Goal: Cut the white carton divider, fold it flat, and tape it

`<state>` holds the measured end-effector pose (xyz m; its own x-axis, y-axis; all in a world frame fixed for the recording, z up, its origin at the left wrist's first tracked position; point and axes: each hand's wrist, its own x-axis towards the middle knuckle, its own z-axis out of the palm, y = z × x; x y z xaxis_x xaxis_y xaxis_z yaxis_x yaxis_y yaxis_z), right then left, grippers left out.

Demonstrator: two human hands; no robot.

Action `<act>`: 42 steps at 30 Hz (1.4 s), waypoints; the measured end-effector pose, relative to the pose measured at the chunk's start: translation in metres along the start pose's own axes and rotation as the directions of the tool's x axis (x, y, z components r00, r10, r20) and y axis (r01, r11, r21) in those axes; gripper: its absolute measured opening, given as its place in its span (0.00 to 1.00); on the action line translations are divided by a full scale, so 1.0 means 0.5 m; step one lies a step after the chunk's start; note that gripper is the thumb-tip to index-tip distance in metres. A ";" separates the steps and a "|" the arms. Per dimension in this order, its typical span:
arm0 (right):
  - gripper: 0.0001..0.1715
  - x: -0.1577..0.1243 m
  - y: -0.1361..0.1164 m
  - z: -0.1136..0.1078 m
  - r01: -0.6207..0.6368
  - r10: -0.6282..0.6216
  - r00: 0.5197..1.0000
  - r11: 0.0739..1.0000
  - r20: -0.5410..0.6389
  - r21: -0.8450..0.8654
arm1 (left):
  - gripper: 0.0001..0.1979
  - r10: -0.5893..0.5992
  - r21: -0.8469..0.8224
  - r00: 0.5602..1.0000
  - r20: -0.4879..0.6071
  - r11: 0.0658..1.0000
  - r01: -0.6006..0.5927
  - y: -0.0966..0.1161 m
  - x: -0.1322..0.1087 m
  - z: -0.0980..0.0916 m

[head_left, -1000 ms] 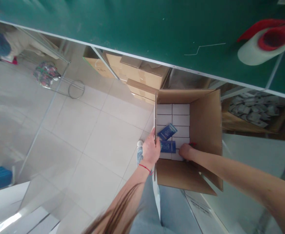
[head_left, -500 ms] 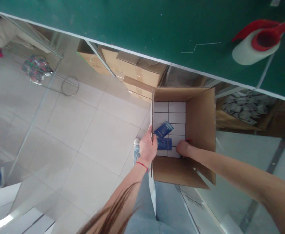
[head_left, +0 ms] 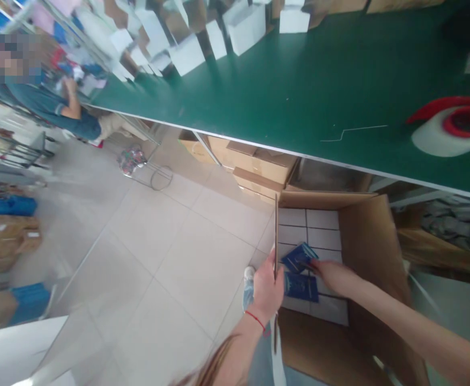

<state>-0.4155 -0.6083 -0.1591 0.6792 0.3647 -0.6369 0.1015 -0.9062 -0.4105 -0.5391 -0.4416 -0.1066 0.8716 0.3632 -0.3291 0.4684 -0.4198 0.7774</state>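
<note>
Head view, looking steeply down past the near edge of a green table into an open cardboard box on the tiled floor. Grips the box's left flap with the left hand, closed around its near end, a red string at the wrist; stands the flap upright, most likely so it cannot fold over the opening. Reaches in from the right with the right hand, fingertips at the near right corner of the upper blue booklet; cannot tell whether pinching it or merely touching. Lies tilted, that booklet, on a tight layer of white boxes, just far of the lower blue booklet, which sits flat and square against the left wall, probably because the flat white tops serve as a level shelf. On the table at right, a red-and-white tape dispenser, well apart from both hands. Under the table, stacked brown cartons, just far and left of the open box. At far left, a seated co-worker, bent over other things and blurred.
</note>
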 end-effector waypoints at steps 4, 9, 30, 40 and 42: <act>0.22 0.052 -0.041 -0.067 -0.004 -0.005 0.999 0.977 0.045 0.212 | 0.25 -0.052 0.009 0.999 0.004 0.999 0.052 0.008 -0.005 -0.006; 0.20 0.077 -0.060 -0.065 0.207 -0.171 0.976 0.927 -0.138 0.312 | 0.24 -0.087 0.061 0.996 -0.012 0.994 0.088 -0.004 -0.008 0.004; 0.11 0.141 -0.152 -0.012 0.076 -0.084 0.944 0.996 -0.319 -0.036 | 0.24 -0.082 0.039 0.997 -0.003 0.996 0.083 -0.005 -0.005 0.007; 0.12 0.141 -0.157 -0.015 0.051 -0.081 0.938 0.994 -0.337 -0.097 | 0.24 -0.103 0.013 0.995 0.016 0.995 0.103 0.001 -0.007 0.004; 0.13 0.140 -0.159 -0.013 0.039 -0.076 0.935 0.993 -0.347 -0.111 | 0.24 -0.095 0.011 0.995 0.015 0.995 0.095 -0.001 -0.005 0.004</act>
<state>-0.3710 -0.5119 -0.1667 0.8794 0.3353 -0.3380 0.2083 -0.9094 -0.3600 -0.5414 -0.4439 -0.1072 0.8252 0.3888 -0.4096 0.5506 -0.3923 0.7368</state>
